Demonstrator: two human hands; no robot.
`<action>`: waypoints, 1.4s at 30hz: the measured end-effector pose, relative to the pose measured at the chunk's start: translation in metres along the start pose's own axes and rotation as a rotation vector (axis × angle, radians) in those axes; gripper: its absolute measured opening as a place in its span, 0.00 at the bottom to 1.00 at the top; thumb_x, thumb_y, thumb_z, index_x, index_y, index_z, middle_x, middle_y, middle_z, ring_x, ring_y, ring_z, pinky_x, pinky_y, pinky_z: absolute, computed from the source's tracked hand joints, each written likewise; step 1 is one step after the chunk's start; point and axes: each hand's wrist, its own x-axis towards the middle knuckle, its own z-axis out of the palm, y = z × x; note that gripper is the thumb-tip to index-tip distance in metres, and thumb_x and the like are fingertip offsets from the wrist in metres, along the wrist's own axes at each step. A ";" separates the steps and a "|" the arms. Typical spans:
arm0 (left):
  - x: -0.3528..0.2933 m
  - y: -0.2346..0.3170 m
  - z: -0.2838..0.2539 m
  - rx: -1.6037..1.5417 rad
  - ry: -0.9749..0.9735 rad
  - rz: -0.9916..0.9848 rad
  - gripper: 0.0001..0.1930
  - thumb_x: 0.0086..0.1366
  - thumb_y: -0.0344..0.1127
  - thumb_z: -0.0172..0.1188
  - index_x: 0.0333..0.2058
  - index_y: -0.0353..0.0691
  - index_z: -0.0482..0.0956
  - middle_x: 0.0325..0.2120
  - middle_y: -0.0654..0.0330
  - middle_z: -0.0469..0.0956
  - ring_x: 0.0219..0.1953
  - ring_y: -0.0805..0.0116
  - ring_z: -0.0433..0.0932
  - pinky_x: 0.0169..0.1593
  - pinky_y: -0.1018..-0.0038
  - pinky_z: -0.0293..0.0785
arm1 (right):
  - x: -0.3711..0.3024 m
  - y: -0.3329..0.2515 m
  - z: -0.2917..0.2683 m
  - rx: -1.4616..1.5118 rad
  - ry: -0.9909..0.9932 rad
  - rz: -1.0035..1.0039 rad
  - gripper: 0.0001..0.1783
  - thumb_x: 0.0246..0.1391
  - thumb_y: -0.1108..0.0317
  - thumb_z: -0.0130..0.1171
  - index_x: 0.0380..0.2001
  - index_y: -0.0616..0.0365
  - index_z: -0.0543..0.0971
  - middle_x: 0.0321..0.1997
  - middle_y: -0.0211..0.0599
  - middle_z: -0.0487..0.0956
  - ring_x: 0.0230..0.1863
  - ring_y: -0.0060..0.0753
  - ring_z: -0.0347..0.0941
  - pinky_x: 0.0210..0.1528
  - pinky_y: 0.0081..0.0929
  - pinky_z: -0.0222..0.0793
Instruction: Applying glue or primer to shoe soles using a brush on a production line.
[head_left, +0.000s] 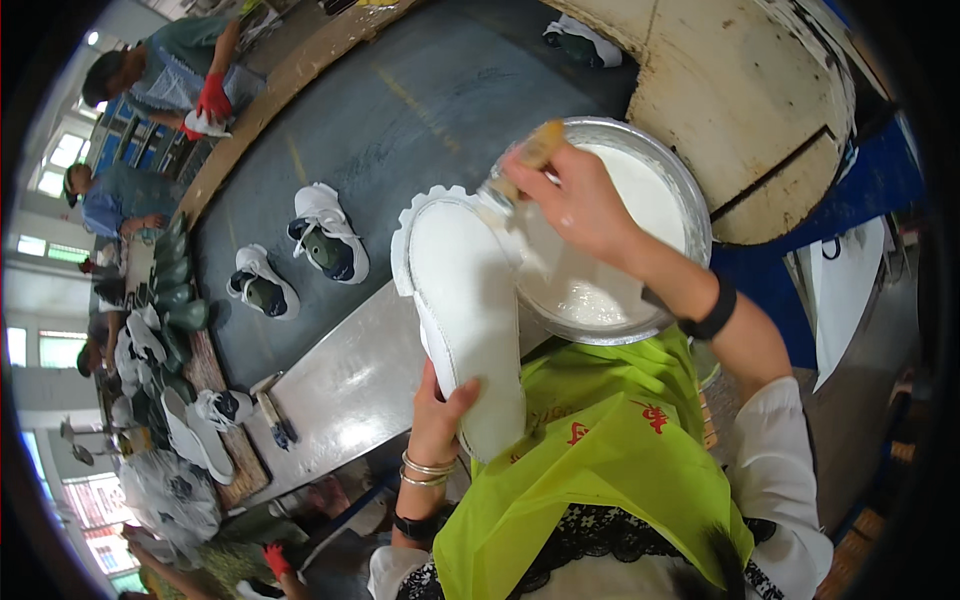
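Note:
My left hand (437, 408) is closed around the lower end of a white shoe (458, 290), its flat underside turned up toward me. Scalloped notches run along the far, rounded end of that shoe. My right hand (582, 200) grips a brush (541, 146) with a yellowish wooden handle, its bristle end down at the shoe's right edge near the far end. Just beneath and right of the brush stands a round metal basin (700, 215) of white liquid (640, 185). Whether the bristles touch the shoe is hard to tell.
Two white shoes with dark green linings, one of them the nearer shoe (328, 235), sit on the dark conveyor belt (400, 110). Another brush (273, 412) lies on the metal ledge (340, 395). A pale round-ended board (740, 110) is behind the basin. Co-workers (190, 70) stand at left.

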 end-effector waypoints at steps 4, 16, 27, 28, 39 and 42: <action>-0.008 0.005 0.007 -0.004 -0.025 0.013 0.36 0.57 0.33 0.61 0.63 0.36 0.57 0.51 0.54 0.72 0.50 0.65 0.73 0.53 0.68 0.71 | 0.031 -0.011 0.005 0.047 -0.011 -0.148 0.10 0.59 0.65 0.55 0.35 0.63 0.76 0.28 0.43 0.79 0.27 0.34 0.75 0.32 0.31 0.69; 0.005 0.009 0.000 0.066 0.044 0.078 0.35 0.57 0.31 0.61 0.62 0.33 0.57 0.52 0.53 0.72 0.51 0.65 0.73 0.54 0.69 0.70 | -0.037 0.030 -0.036 -0.186 0.112 0.053 0.10 0.57 0.67 0.55 0.29 0.66 0.74 0.24 0.47 0.75 0.26 0.42 0.74 0.33 0.34 0.68; 0.016 0.014 0.004 0.200 -0.064 0.051 0.43 0.53 0.36 0.69 0.65 0.36 0.55 0.54 0.56 0.70 0.54 0.66 0.71 0.55 0.70 0.68 | -0.028 0.023 -0.056 -0.371 0.099 -0.286 0.06 0.52 0.75 0.58 0.35 0.60 0.76 0.34 0.42 0.78 0.36 0.46 0.75 0.38 0.35 0.72; 0.016 0.015 0.005 0.199 -0.069 0.059 0.43 0.53 0.36 0.69 0.65 0.36 0.55 0.54 0.56 0.70 0.54 0.66 0.71 0.55 0.70 0.68 | -0.028 0.018 -0.052 -0.342 0.066 -0.419 0.08 0.50 0.78 0.58 0.35 0.60 0.76 0.35 0.40 0.78 0.37 0.44 0.75 0.39 0.32 0.72; 0.020 0.014 0.010 0.364 -0.107 0.153 0.44 0.49 0.40 0.71 0.62 0.33 0.58 0.51 0.54 0.72 0.51 0.67 0.73 0.54 0.72 0.69 | -0.034 0.021 -0.069 -0.310 -0.063 -0.243 0.07 0.54 0.71 0.60 0.36 0.59 0.76 0.36 0.40 0.78 0.36 0.41 0.75 0.39 0.29 0.71; 0.024 0.016 0.010 0.359 -0.089 0.126 0.44 0.49 0.38 0.71 0.62 0.33 0.58 0.51 0.54 0.72 0.51 0.67 0.73 0.54 0.72 0.69 | -0.035 0.012 -0.065 -0.232 0.013 -0.179 0.07 0.55 0.69 0.60 0.36 0.60 0.76 0.34 0.40 0.79 0.34 0.39 0.76 0.38 0.28 0.70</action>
